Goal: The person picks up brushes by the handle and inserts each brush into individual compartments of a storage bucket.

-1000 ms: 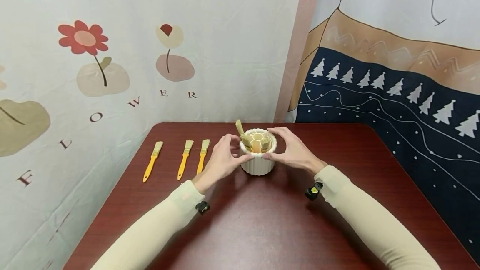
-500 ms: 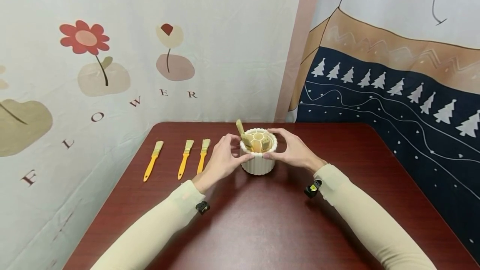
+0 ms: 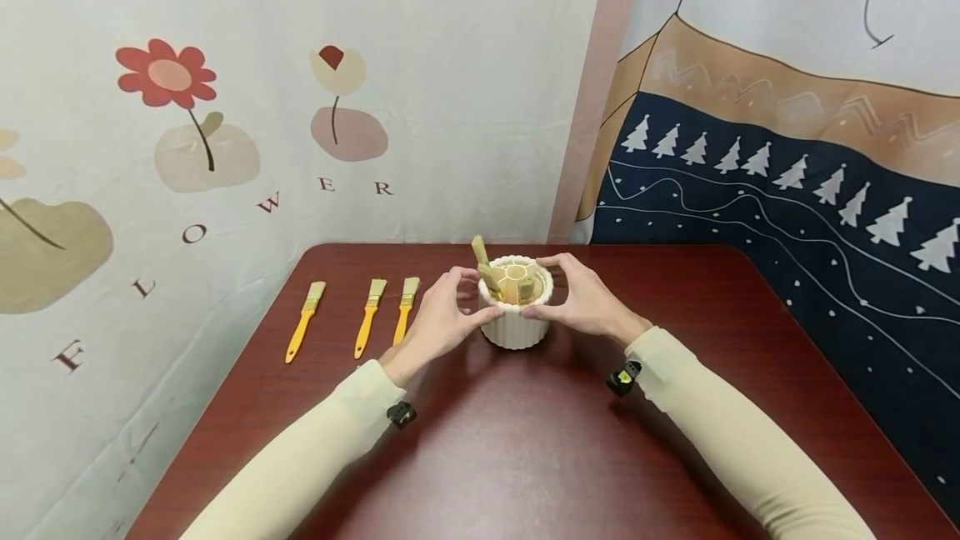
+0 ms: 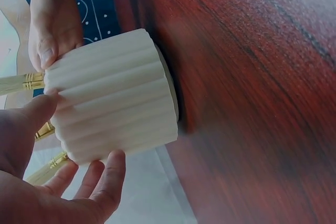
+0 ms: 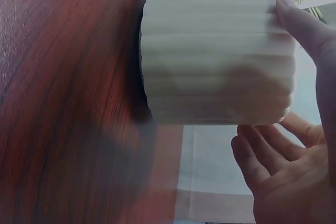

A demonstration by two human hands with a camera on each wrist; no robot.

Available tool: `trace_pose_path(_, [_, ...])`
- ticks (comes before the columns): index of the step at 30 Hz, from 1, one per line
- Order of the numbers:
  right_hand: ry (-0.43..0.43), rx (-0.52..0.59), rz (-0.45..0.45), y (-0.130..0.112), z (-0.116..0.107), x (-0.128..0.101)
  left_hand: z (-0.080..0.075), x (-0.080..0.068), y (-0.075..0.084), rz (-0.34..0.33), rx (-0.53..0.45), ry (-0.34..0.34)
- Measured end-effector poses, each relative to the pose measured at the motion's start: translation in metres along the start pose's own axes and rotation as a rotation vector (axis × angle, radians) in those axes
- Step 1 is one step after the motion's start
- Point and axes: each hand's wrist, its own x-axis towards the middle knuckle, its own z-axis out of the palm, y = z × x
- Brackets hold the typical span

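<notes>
A white ribbed round pot point(image 3: 514, 331) with a scalloped rim and inner dividers stands on the table. My left hand point(image 3: 437, 317) holds its left side, thumb at the front rim. My right hand point(image 3: 589, 300) grips the right side the same way, its thumb point(image 5: 304, 24) pressing near the rim in the right wrist view. Paintbrushes stand inside, bristles up: one tall brush point(image 3: 480, 251) leans out at the left, another brush point(image 3: 527, 288) sits lower at the right. Their handles are hidden by the pot. Brush heads point(image 4: 21, 83) also stick out past the rim in the left wrist view.
Three yellow-handled paintbrushes lie left of the pot: an outer brush point(image 3: 302, 332), a middle brush point(image 3: 366, 327) and an inner brush point(image 3: 402, 319) partly behind my left wrist. The dark red table point(image 3: 510, 440) ends at printed cloth hangings point(image 3: 465, 107).
The brush heads in the pot have shifted slightly, as though the pot turned a little, and my right thumb has slid slightly left along the front. Both hands stay on the pot.
</notes>
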Motion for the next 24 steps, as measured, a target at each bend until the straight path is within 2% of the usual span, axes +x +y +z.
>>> trace_pose_path(11, [0.028, -0.009, 0.054, -0.015, 0.007, -0.005, -0.008, -0.003, -0.008, 0.049, 0.045, 0.003])
trace_pose_path(20, [0.069, -0.065, 0.087, -0.027, 0.012, -0.007, -0.022, -0.004, -0.022, 0.017, 0.085, 0.021])
trace_pose_path(24, [0.077, -0.088, 0.101, -0.033, 0.013, -0.009, -0.029, -0.004, -0.030, 0.000, 0.149, 0.030])
